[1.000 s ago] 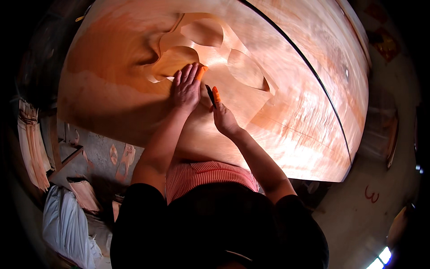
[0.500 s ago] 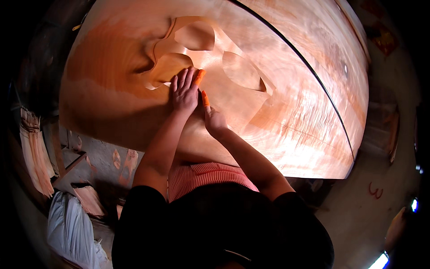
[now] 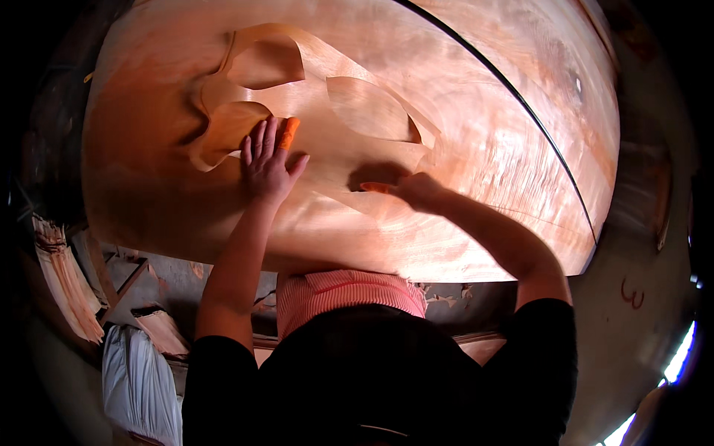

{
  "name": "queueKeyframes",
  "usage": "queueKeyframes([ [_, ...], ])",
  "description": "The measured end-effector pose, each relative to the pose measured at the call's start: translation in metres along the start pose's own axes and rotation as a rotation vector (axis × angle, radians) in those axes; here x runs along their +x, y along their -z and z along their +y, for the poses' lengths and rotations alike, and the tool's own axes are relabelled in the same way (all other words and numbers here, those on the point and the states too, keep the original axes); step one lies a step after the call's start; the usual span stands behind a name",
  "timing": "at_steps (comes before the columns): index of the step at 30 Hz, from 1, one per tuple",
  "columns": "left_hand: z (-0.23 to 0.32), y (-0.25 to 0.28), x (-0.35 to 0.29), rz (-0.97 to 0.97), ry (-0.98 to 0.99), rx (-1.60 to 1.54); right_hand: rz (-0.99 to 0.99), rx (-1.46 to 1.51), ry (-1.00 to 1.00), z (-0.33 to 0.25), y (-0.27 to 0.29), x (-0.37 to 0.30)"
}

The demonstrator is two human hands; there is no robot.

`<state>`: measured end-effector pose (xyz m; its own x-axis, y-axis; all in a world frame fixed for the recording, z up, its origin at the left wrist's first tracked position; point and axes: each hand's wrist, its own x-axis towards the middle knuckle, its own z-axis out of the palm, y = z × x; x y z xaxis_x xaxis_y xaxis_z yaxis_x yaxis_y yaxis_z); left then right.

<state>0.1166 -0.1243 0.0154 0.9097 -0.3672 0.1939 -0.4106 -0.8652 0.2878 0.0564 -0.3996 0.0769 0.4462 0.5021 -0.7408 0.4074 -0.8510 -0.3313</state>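
A thin, wavy-edged piece of wood veneer (image 3: 316, 111) with curling edges and curved openings lies on a large reddish-tan veneer sheet (image 3: 506, 171). My left hand (image 3: 266, 169) rests flat near its lower left curl, fingers stretched and thumb out; one finger wears an orange cover. To the right, my right hand (image 3: 422, 192) is low over the surface, by the lower right part of the piece. Its orange-covered thumb points left while the other fingers are curled. Whatever those fingers may hold is hidden.
A dark curved line or strip (image 3: 513, 89) crosses the sheet on the right. At lower left are a bundle of veneer strips (image 3: 65, 275) and a white plastic sack (image 3: 140, 383). Veneer scraps lie on the floor. The sheet's near edge meets my pink striped garment (image 3: 349, 291).
My hands have moved apart: the right one went right and its thumb turned from pointing up to pointing left. In the picture, the veneer piece and left hand sit further left.
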Motion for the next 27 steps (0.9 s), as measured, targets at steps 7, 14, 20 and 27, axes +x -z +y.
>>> queueKeyframes([
  [7, 0.0, 0.005, 0.004, -0.061, 0.015, -0.016, -0.052, -0.218, 0.071, 0.09, 0.011, -0.034],
  [14, -0.005, 0.008, 0.002, -0.08, 0.053, -0.07, 0.215, 0.147, 0.183, 0.03, 0.038, -0.003],
  [20, -0.003, 0.014, 0.002, -0.052, 0.049, -0.153, 0.43, 0.008, 0.171, 0.018, 0.047, 0.075],
  [27, -0.007, 0.011, -0.002, -0.019, 0.067, -0.169, 0.47, -0.255, 0.299, 0.011, 0.055, 0.094],
])
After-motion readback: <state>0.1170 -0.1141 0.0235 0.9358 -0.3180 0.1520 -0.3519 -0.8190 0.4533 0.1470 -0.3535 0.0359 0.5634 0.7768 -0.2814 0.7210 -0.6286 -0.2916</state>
